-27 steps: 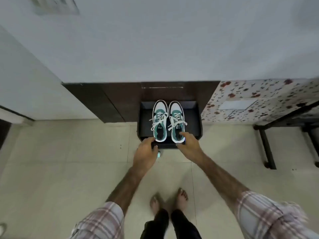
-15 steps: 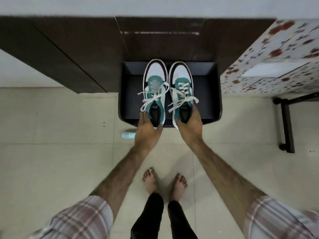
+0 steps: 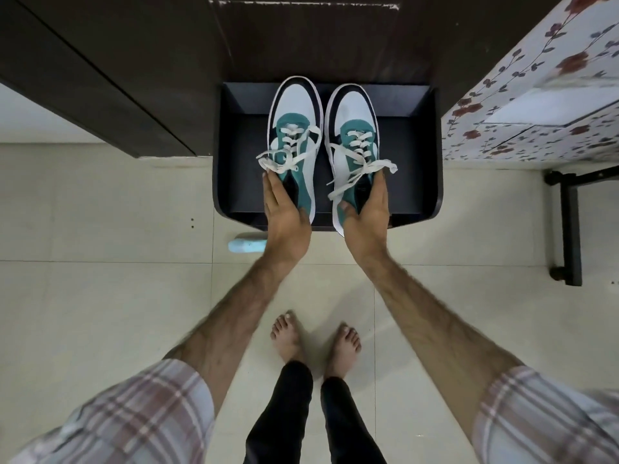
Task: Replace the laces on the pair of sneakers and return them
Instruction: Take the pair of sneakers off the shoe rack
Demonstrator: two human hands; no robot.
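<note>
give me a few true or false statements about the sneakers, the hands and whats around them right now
1. Each hand holds one sneaker at its heel end. True: the left hand grips the left sneaker and the right hand grips the right sneaker.
2. The sneakers have no laces in them. False: both carry white laces, threaded with loose ends hanging out.
3. The toes point toward the person. False: the toes point away, toward the dark cabinet.
4. The sneakers are over a black open drawer. True.
5. A red bottle lies on the floor. False: the small object by the left wrist is pale blue.
6. The person is barefoot. True.
</note>
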